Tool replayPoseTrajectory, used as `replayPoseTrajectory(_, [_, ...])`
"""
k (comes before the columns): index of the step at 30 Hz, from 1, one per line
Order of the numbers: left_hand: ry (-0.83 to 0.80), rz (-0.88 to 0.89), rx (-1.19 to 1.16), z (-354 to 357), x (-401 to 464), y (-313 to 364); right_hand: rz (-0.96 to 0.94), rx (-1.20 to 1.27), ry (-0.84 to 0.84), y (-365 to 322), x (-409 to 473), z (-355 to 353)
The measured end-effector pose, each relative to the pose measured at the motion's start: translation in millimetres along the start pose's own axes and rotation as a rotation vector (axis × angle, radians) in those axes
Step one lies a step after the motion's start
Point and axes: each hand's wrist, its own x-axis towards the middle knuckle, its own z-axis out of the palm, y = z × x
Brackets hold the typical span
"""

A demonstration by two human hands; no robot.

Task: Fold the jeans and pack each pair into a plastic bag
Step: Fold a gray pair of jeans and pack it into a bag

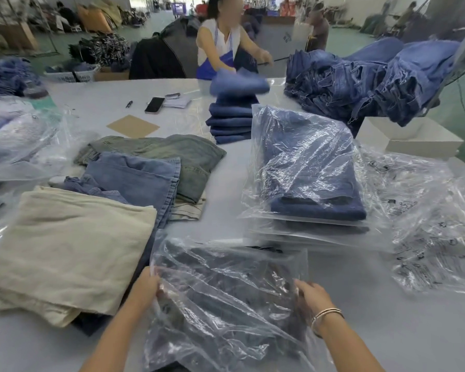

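Note:
A dark folded pair of jeans (226,288) lies inside a clear plastic bag (215,331) at the near edge of the table. My left hand (145,284) grips the bag's left side. My right hand (310,296) holds its right side, fingers curled into the plastic. Farther back on the right lies a stack of bagged blue jeans (309,167). To the left are folded loose garments: a beige pair (70,245), a light blue pair (137,175) and a grey-green pair (177,154).
Empty printed plastic bags (424,224) lie at the right. A stack of folded blue jeans (232,119) and a heap of unfolded jeans (360,79) sit at the far side, where another person works. A phone (154,105), cardboard sheet (133,126) and white box (414,140) rest on the table.

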Motion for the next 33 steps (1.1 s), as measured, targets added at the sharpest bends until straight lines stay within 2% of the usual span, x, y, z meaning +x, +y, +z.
replayPoseTrajectory(3, [0.159, 0.162, 0.078, -17.2, 1.0, 21.0, -0.081, 0.087, -0.16, -13.5, -7.1, -3.3])
replayPoseTrajectory(6, [0.486, 0.416, 0.088, -39.2, 8.1, 49.7, -0.245, 0.29, -0.23, -34.7, -17.7, 6.8])
replayPoseTrajectory(8, [0.728, 0.569, 0.19, -45.9, 6.8, 70.3, -0.313, 0.426, -0.28, -49.0, -26.4, 21.3])
replayPoseTrajectory(10, [0.906, 0.674, 0.324, -39.1, -6.5, 90.6, -0.249, 0.614, -0.335, -58.8, -30.2, 40.6])
replayPoseTrajectory(11, [0.916, 0.777, 0.371, -28.7, -16.3, 96.8, -0.176, 0.707, -0.368, -61.3, -29.6, 52.1])
replayPoseTrajectory(12, [0.843, 0.907, 0.401, -11.9, -28.3, 98.9, -0.095, 0.766, -0.399, -62.9, -27.8, 62.5])
replayPoseTrajectory(14, [0.457, 1.08, 0.395, 29.5, -56.3, 89.7, 0.066, 0.741, -0.505, -62.9, -28.8, 84.5])
replayPoseTrajectory(15, [0.232, 1.033, 0.405, 49.2, -69.5, 80.2, 0.121, 0.681, -0.571, -60.5, -30.6, 93.8])
replayPoseTrajectory(16, [0.05, 0.899, 0.448, 67.5, -79.6, 69.0, 0.152, 0.612, -0.637, -57.8, -33.2, 100.6])
replayPoseTrajectory(17, [-0.081, 0.724, 0.514, 83.2, -84.3, 56.1, 0.158, 0.572, -0.697, -54.6, -36.4, 103.9])
replayPoseTrajectory(19, [-0.208, 0.445, 0.652, 102.7, -78.8, 33.4, 0.13, 0.56, -0.748, -49.4, -36.2, 105.5])
replayPoseTrajectory(21, [-0.2, 0.331, 0.732, 102.1, -65.1, 21.3, 0.034, 0.43, -0.622, -47.4, -29.1, 102.2])
replayPoseTrajectory(23, [-0.111, 0.276, 0.749, 89.6, -49.7, 13.1, -0.081, 0.205, -0.456, -44.1, -24.9, 96.9])
replayPoseTrajectory(27, [0.061, 0.224, 0.548, 57.6, -19.2, 0.2, -0.356, -0.267, -0.17, -34.3, -13.4, 92.4])
replayPoseTrajectory(31, [0.126, 0.219, 0.486, 40.5, -1.9, 2.2, -0.626, -0.891, -0.116, -37.9, -3.8, 115.4])
replayPoseTrajectory(33, [0.133, 0.207, 0.49, 35.2, 3.7, 5.1, -0.77, -1.114, -0.064, -46.6, -0.3, 130.5])
